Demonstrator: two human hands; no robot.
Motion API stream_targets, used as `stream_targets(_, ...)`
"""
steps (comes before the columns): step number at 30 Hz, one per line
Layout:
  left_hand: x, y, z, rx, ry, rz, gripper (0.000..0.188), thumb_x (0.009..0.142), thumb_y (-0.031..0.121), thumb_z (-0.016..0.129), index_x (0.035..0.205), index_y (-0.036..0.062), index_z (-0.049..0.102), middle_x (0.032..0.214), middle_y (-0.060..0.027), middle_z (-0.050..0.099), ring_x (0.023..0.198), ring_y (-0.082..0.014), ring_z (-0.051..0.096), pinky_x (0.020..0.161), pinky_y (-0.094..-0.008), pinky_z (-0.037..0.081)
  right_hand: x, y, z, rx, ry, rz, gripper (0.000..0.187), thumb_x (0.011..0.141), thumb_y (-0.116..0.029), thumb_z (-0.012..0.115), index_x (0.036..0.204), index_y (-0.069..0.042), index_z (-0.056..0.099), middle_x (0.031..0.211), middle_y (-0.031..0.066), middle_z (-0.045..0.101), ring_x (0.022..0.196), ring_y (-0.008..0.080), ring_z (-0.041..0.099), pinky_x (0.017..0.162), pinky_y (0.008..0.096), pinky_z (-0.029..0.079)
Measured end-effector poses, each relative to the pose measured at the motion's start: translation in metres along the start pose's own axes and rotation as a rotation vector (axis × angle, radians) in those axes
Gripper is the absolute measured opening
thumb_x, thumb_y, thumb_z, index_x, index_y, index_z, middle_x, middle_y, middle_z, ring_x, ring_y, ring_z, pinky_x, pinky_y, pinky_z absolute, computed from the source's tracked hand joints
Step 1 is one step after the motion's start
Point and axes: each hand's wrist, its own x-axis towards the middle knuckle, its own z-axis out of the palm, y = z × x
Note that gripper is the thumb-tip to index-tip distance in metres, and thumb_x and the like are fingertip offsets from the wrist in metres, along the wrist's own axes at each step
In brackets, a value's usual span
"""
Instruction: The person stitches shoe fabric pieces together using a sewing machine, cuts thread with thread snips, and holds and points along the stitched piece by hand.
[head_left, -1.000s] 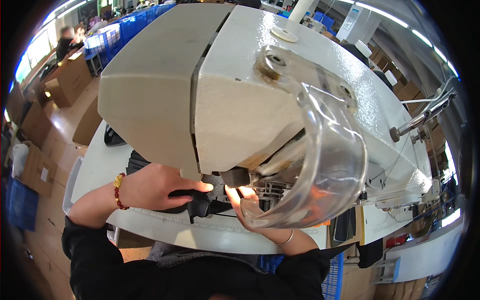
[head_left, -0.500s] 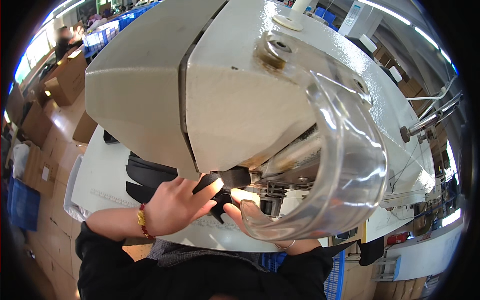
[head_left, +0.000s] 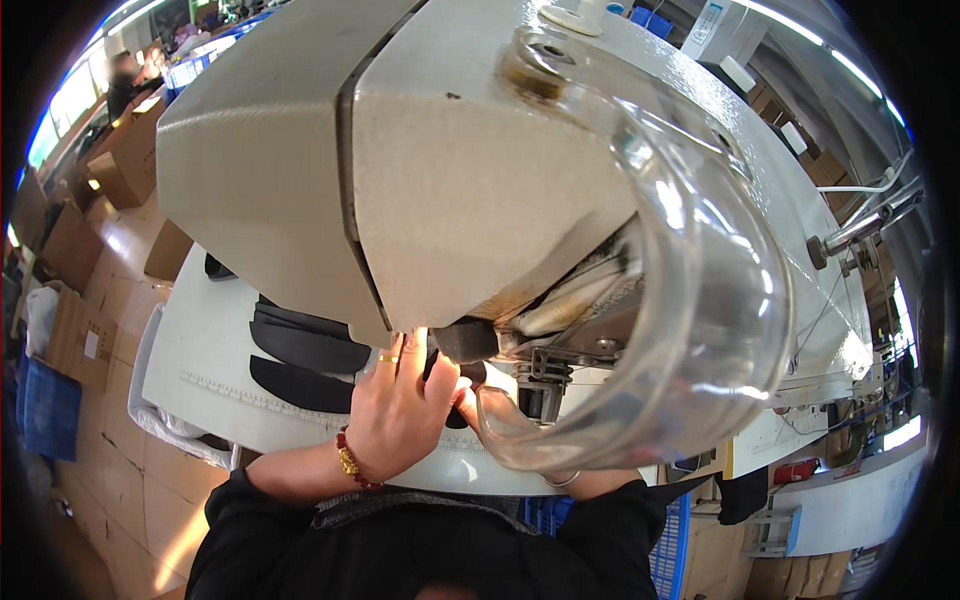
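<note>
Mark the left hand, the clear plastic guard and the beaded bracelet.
Left hand [head_left: 397, 418]: head view, back of hand.
Clear plastic guard [head_left: 712, 320]: head view, curved wall.
Beaded bracelet [head_left: 347, 460]: head view, yellow part.

Glossy clear plastic guard [head_left: 728, 300], smooth painted machine head [head_left: 480, 170], matt black pieces [head_left: 315, 347], perhaps cloth

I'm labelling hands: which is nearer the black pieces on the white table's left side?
Left. The left hand is just right of the black pieces; the right hand is farther right, partly behind the clear guard.
</note>
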Motion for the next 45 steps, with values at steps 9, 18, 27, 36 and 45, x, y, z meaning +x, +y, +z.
stream_targets(9, 0.021, -0.081, -0.040, -0.579, -0.192, 0.135, 0.040, 0.077, 0.000, 0.067, 0.116, 0.0074, 0.070, 0.114, -0.0162, 0.066, 0.095, -0.0326, 0.064, 0.079, -0.0417, 0.053, 0.007, -0.074, 0.001, -0.270, -0.098, 0.150, 0.035, 0.100, -0.027, 0.066, 0.080, -0.001, 0.057, 0.066, 0.0046, 0.050, 0.053, 0.0099, 0.050, 0.048, 0.0320, 0.044)
stream_targets(18, 0.011, -0.078, -0.037, -0.320, 0.012, 0.671, 0.036, 0.074, 0.007, 0.070, 0.110, 0.0087, 0.075, 0.116, -0.0086, 0.068, 0.110, -0.0264, 0.067, 0.098, -0.0435, 0.055, -0.001, -0.078, 0.005, 0.347, -0.063, 0.349, 0.015, 0.096, -0.013, 0.070, 0.104, -0.004, 0.062, 0.079, 0.0008, 0.060, 0.067, 0.0112, 0.058, 0.050, 0.0259, 0.045)
stream_targets(27, 0.010, -0.068, -0.034, -0.138, 0.115, 0.702, 0.028, 0.075, 0.010, 0.071, 0.103, 0.0077, 0.073, 0.108, -0.0061, 0.068, 0.107, -0.0240, 0.067, 0.102, -0.0482, 0.055, -0.015, -0.064, 0.017, -0.028, -0.037, 0.228, 0.015, 0.100, -0.013, 0.067, 0.104, 0.000, 0.061, 0.082, 0.0003, 0.062, 0.064, 0.0061, 0.056, 0.055, 0.0234, 0.048)
stream_targets(36, 0.006, -0.070, -0.030, -0.139, -0.014, 0.690, 0.033, 0.075, 0.011, 0.070, 0.107, 0.0041, 0.069, 0.111, -0.0081, 0.065, 0.112, -0.0249, 0.063, 0.091, -0.0421, 0.058, -0.029, -0.048, 0.040, -0.040, 0.045, -0.151, 0.034, 0.104, -0.030, 0.061, 0.105, 0.003, 0.061, 0.070, 0.0057, 0.063, 0.061, 0.0109, 0.058, 0.056, 0.0301, 0.045)
stream_targets(45, 0.026, -0.072, -0.039, -0.259, -0.026, 0.569, 0.032, 0.078, 0.015, 0.066, 0.108, 0.0051, 0.069, 0.109, -0.0086, 0.067, 0.104, -0.0281, 0.067, 0.080, -0.0402, 0.058, -0.023, -0.050, 0.009, -0.198, -0.011, -0.095, 0.015, 0.099, -0.012, 0.059, 0.109, -0.001, 0.061, 0.082, 0.0070, 0.060, 0.066, 0.0150, 0.060, 0.059, 0.0282, 0.049)
